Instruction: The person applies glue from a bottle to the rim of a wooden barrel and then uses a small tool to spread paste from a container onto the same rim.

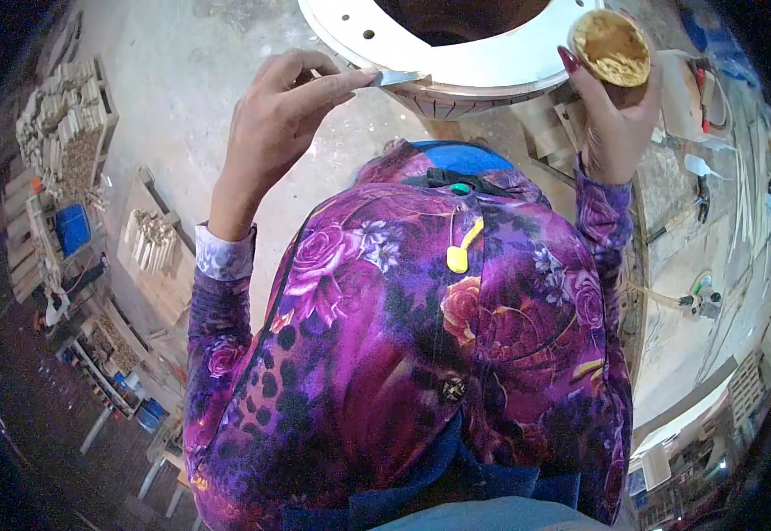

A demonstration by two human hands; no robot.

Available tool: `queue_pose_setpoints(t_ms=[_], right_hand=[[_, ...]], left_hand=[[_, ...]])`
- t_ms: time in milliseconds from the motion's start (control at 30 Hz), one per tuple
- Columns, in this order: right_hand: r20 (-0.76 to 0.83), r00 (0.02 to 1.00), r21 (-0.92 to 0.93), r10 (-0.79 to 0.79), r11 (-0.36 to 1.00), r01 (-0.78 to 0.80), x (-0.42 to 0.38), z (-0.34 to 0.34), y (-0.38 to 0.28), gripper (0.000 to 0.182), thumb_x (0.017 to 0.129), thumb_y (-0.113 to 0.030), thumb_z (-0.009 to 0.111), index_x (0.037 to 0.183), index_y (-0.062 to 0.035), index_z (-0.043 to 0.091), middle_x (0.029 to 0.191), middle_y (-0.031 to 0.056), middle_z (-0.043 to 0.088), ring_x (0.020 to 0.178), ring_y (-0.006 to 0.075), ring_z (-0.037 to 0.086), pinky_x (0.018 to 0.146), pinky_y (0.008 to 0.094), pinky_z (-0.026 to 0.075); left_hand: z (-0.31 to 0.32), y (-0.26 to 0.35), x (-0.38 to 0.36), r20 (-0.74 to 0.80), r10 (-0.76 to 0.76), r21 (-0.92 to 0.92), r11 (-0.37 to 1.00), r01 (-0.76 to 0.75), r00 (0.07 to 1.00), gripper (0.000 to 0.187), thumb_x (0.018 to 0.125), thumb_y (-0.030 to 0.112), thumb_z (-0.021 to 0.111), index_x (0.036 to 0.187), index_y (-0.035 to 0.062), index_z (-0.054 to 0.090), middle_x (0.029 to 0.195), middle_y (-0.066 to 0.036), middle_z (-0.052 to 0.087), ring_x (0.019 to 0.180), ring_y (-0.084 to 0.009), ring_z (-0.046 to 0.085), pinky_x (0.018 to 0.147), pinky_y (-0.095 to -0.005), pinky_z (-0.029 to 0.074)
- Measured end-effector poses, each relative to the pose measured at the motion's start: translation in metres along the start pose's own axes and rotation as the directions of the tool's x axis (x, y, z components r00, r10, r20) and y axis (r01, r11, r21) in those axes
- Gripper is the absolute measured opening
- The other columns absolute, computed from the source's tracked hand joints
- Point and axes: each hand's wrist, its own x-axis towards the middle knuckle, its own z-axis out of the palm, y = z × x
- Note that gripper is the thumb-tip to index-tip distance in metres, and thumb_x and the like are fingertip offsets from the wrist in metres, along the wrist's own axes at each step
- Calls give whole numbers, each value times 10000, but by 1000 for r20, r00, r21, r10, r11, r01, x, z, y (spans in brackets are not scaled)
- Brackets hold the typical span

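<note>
My left hand [283,106] pinches a small putty knife [396,77], its thin metal blade lying at the near edge of a white ring-shaped top [483,64]. Small round holes pierce the ring on its left part, and a wide dark opening fills its middle. Beneath the rim shows a curved wooden side [456,106] with dark lines across it. Raised at the ring's right side, my right hand [620,124] has its fingers wrapped round a small round cup [611,49]. Yellowish paste coats the inside of the cup, and its mouth is tilted toward me.
Stacked wooden strips [62,128] and a blue bin [73,230] stand at far left. A bundle of sticks [149,241] lies on a board on the floor. To the right, a workbench [673,257] holds tools, hoses and a white bottle [696,166].
</note>
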Motion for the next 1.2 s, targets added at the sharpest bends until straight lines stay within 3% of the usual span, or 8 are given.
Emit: queue_pose_setpoints(t_ms=[100, 133, 367, 400, 500, 1033, 1100, 1200], right_hand=[[16, 999, 78, 41, 996, -42, -5, 10, 2, 721, 799, -23, 746, 1440, 7, 417, 1353, 169, 563, 1217, 251, 588, 1026, 405, 491], [-121, 990, -25, 68, 997, -72, 1, 25, -5, 672, 769, 124, 684, 1388, 9, 450, 1232, 99, 618, 1077, 173, 639, 934, 292, 530], [-178, 982, -82, -67, 995, 53, 16, 28, 34, 660, 803, 67, 748, 1392, 15, 454, 1237, 109, 604, 1103, 185, 624, 960, 299, 510], [-173, 946, -334, -274, 920, 205, 19, 18, 43, 626, 809, 58, 760, 1364, 14, 474, 1229, 103, 600, 1096, 181, 621, 958, 296, 508], [-114, 990, -76, -79, 995, 70, 24, 18, 37, 586, 818, 61, 750, 1341, 11, 490, 1221, 99, 597, 1099, 178, 615, 960, 300, 505], [-148, 989, 3, -21, 1000, 22, 20, -4, 37, 571, 819, 54, 757, 1326, 12, 496, 1208, 99, 591, 1104, 185, 609, 959, 311, 505], [-170, 972, -225, -161, 967, 121, 18, -19, 44, 572, 820, 49, 759, 1327, 7, 497, 1227, 104, 584, 1112, 188, 606, 962, 311, 503], [-152, 981, -147, -120, 984, 98, 20, -18, 43, 576, 820, 41, 761, 1331, 3, 498, 1243, 108, 579, 1116, 191, 604, 965, 311, 500]], left_hand=[[6, -1, 7, -5, 43, 17, 999, -42, 999, 436, 828, 7, 739, 1174, 271, 765, 986, -44, 654, 889, -202, 638, 740, -335, 549], [7, -3, 8, -7, 69, 30, 997, -68, 998, 437, 824, 11, 741, 1168, 280, 766, 975, -36, 654, 887, -201, 636, 737, -334, 548], [17, 6, 15, 34, 126, 83, 988, -129, 991, 448, 824, 31, 739, 1184, 297, 753, 960, -18, 654, 880, -201, 634, 732, -332, 545], [28, 14, 20, 34, 127, 85, 988, -130, 991, 448, 824, 31, 739, 1184, 297, 753, 960, -18, 654, 880, -201, 634, 732, -332, 545], [24, 13, 22, 79, 132, 16, 991, -134, 988, 428, 836, 41, 727, 1179, 295, 755, 963, -19, 653, 889, -201, 638, 732, -335, 547], [47, 44, 27, 3, 95, 56, 994, -95, 995, 409, 843, 33, 712, 1170, 272, 760, 959, -46, 657, 865, -217, 658, 724, -328, 547], [54, 54, 29, 13, 117, 65, 991, -118, 993, 415, 839, 32, 714, 1174, 272, 758, 959, -50, 657, 867, -218, 658, 722, -325, 546], [43, 52, 28, 108, 91, -45, 995, -87, 990, 430, 836, 28, 717, 1186, 274, 754, 957, -54, 657, 874, -216, 661, 734, -327, 550]])
